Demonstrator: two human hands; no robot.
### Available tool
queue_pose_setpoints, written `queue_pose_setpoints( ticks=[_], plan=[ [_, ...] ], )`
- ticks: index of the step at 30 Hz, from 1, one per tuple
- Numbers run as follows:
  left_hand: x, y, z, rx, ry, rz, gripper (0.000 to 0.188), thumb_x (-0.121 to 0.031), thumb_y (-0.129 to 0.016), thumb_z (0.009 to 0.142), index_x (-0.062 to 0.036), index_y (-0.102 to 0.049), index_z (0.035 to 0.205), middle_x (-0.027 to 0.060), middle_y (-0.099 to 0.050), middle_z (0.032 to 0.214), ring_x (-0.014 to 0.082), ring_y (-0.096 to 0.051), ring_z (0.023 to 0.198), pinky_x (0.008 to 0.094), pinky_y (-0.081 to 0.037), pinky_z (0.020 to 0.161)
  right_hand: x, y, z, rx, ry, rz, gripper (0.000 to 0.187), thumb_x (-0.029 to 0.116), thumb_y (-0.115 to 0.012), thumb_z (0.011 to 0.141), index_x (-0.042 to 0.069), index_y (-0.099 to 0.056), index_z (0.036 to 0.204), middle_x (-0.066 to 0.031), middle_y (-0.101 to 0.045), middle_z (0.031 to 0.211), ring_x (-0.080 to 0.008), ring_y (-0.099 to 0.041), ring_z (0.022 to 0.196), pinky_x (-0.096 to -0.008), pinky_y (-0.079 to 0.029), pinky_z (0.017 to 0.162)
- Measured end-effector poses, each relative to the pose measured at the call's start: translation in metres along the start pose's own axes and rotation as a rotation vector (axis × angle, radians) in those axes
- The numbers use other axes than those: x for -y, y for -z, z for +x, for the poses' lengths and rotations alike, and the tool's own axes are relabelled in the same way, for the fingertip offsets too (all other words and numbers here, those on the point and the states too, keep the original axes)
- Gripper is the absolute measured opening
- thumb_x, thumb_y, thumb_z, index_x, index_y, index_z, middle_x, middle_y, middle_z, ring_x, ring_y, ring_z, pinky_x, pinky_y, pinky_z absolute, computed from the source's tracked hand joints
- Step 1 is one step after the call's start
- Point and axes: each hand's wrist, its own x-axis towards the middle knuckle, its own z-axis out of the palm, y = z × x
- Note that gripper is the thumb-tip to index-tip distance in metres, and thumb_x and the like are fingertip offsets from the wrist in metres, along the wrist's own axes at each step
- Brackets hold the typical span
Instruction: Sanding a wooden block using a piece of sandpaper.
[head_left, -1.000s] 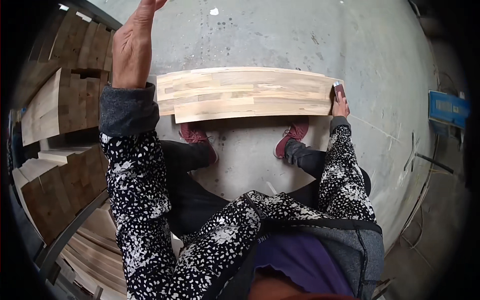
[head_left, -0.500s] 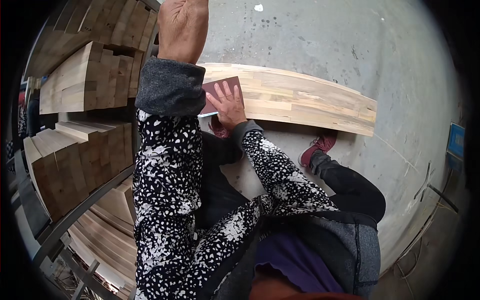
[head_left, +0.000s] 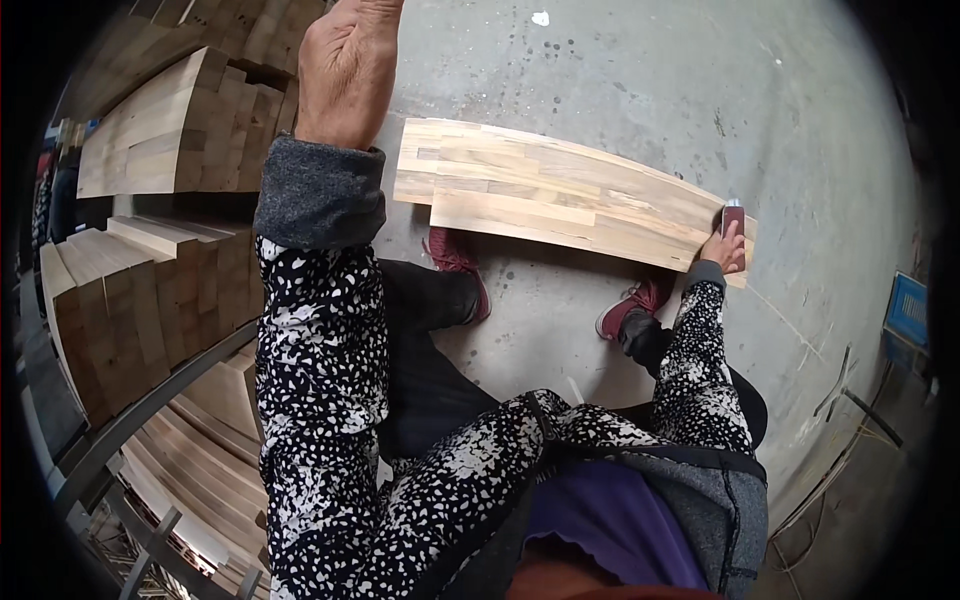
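Observation:
A long pale wooden board [head_left: 560,190] made of joined strips lies crosswise in front of me. Near its right end, my right hand [head_left: 722,250] presses a dark red sheet of sandpaper [head_left: 733,215] against the wood, its fingers laid over the sheet. A light bluish edge shows at the far end of the sandpaper. My left hand [head_left: 350,75] is raised at the upper left, apart from the board. The top of the picture cuts off its fingers, so their hold is hidden.
Stacks of wooden boards [head_left: 150,300] fill a metal rack [head_left: 150,385] on the left. My red shoes [head_left: 640,300] stand at the board's near edge on the grey concrete floor [head_left: 560,60]. At the far right are a blue object [head_left: 908,310] and some cables [head_left: 820,500].
My right hand has swept the sandpaper from the board's left end to its right end. My left hand has shifted slightly down and left in the picture.

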Motion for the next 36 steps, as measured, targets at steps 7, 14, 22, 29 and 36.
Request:
queue_pose_setpoints(
  ticks=[7, 14, 22, 29, 36],
  plan=[
    [-0.012, 0.01, -0.002, 0.009, 0.181, 0.064, 0.049, -0.039, -0.041, 0.089, 0.0068, -0.059, 0.091, -0.0025, -0.036, 0.06, 0.0084, -0.044, 0.064, 0.0216, -0.038, 0.069, 0.194, 0.026, -0.154, 0.049, 0.589, 0.072, 0.065, 0.01, -0.052, 0.069, 0.023, -0.032, 0.129, -0.0137, -0.025, 0.135, -0.0331, -0.016, 0.127, -0.0532, -0.009, 0.101],
    [-0.035, -0.018, -0.004, -0.016, -0.069, -0.004, 0.054, -0.042, -0.041, 0.087, 0.008, -0.058, 0.095, 0.0105, -0.058, 0.079, 0.0154, -0.052, 0.084, 0.0258, -0.038, 0.08, 0.282, 0.024, -0.281, 0.26, 1.319, 0.596, 0.056, 0.005, -0.048, 0.069, 0.023, -0.042, 0.122, -0.0101, -0.032, 0.133, -0.0287, -0.021, 0.126, -0.0491, -0.012, 0.102],
    [0.013, -0.02, 0.002, 0.133, 0.03, 0.103, 0.059, -0.056, -0.03, 0.084, -0.0092, -0.058, 0.107, 0.0109, -0.048, 0.119, 0.0234, -0.033, 0.12, 0.0377, -0.021, 0.102, 0.084, 0.045, -0.137, 0.244, 1.059, 0.298, 0.073, -0.001, -0.049, 0.057, 0.025, -0.039, 0.125, -0.0095, -0.03, 0.134, -0.0296, -0.02, 0.127, -0.0476, -0.01, 0.103],
    [0.004, -0.018, 0.006, 0.088, -0.06, 0.205, 0.058, -0.056, -0.037, 0.083, -0.0056, -0.061, 0.1, 0.0139, -0.06, 0.086, 0.0245, -0.058, 0.076, 0.0391, -0.044, 0.07, -0.137, 0.006, 0.007, 0.19, 0.001, 0.043, 0.06, 0.022, -0.049, 0.077, 0.033, -0.025, 0.131, -0.0055, -0.024, 0.137, -0.0313, -0.019, 0.126, -0.0594, -0.019, 0.093],
    [-0.003, -0.016, 0.007, 0.159, -0.091, 0.246, 0.062, -0.059, -0.028, 0.083, -0.0107, -0.059, 0.105, 0.0138, -0.05, 0.113, 0.0247, -0.038, 0.113, 0.0376, -0.025, 0.097, 0.114, 0.035, -0.169, 0.054, 0.523, 0.12, 0.07, 0.008, -0.052, 0.065, 0.026, -0.03, 0.129, -0.0099, -0.024, 0.136, -0.0325, -0.018, 0.126, -0.0582, -0.016, 0.096]
  ],
)
